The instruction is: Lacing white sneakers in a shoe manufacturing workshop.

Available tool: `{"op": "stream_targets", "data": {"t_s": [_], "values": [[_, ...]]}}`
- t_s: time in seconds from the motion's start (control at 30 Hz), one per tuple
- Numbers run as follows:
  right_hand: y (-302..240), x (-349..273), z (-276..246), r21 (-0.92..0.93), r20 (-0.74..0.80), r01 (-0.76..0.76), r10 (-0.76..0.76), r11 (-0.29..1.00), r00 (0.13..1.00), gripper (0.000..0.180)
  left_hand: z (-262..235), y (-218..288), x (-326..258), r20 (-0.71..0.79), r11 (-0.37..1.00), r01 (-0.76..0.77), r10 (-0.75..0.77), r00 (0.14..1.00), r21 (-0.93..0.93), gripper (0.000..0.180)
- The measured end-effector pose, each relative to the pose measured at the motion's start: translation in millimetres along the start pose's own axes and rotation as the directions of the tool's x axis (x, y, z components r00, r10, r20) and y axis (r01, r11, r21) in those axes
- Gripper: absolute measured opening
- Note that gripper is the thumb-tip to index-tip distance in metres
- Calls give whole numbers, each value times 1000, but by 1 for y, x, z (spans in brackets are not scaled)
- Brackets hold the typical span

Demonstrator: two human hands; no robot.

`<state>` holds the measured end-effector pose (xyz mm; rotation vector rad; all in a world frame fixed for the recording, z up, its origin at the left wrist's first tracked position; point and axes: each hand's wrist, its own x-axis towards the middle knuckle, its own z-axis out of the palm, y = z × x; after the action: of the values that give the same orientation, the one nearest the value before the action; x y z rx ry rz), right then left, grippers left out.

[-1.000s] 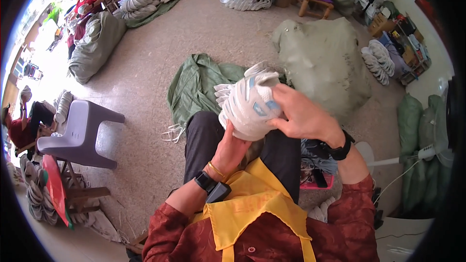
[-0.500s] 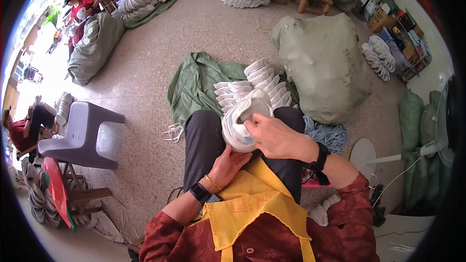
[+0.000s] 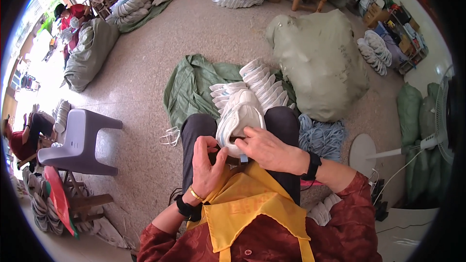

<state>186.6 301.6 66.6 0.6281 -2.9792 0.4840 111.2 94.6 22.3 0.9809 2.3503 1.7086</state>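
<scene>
A white sneaker (image 3: 241,111) with pale blue trim rests between my knees, its toe pointing away and its opening facing me. My right hand (image 3: 274,151) grips the right rim of the opening, fingertips reaching inside. At the left of the heel, my left hand (image 3: 208,165) has thumb and fingers curled against the shoe's edge; what exactly lies between the fingertips is partly hidden. A small bluish-grey tab (image 3: 243,158) shows below the heel. Just beyond, rows of stacked white shoes (image 3: 264,82) sit on a green sheet (image 3: 187,90). A yellow apron (image 3: 252,199) covers my lap.
A large stuffed sack (image 3: 318,63) stands ahead right, with blue laces (image 3: 321,138) beside my right knee. To the left are a grey plastic stool (image 3: 80,140) and a wooden stand. A fan (image 3: 441,126) is at right. Other people sit at far left among shoe piles.
The sneaker has tipped and come closer to me. My left hand has moved from under the heel up to its left side, fingers now curled. My right hand has shifted down slightly.
</scene>
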Motion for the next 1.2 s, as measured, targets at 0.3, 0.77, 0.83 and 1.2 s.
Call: {"op": "stream_targets", "data": {"t_s": [0.3, 0.77, 0.83, 1.2], "values": [[-19, -5, 20, -211, 94, 110, -92, 971, 991, 17, -5, -3, -7, 164, 994, 105, -108, 980, 26, 21], [-16, -24, -12, 275, -451, -280, 380, 920, 808, 40, -8, 2, 16, 183, 944, -269, 236, 954, 189, 34], [-14, -34, 9, 429, -374, -323, 492, 843, 786, 41, -5, 1, 16, 193, 934, -300, 263, 945, 195, 33], [-8, -38, 32, 301, -359, -306, 405, 903, 841, 39, 4, -1, 13, 213, 910, -320, 269, 939, 262, 26]]}}
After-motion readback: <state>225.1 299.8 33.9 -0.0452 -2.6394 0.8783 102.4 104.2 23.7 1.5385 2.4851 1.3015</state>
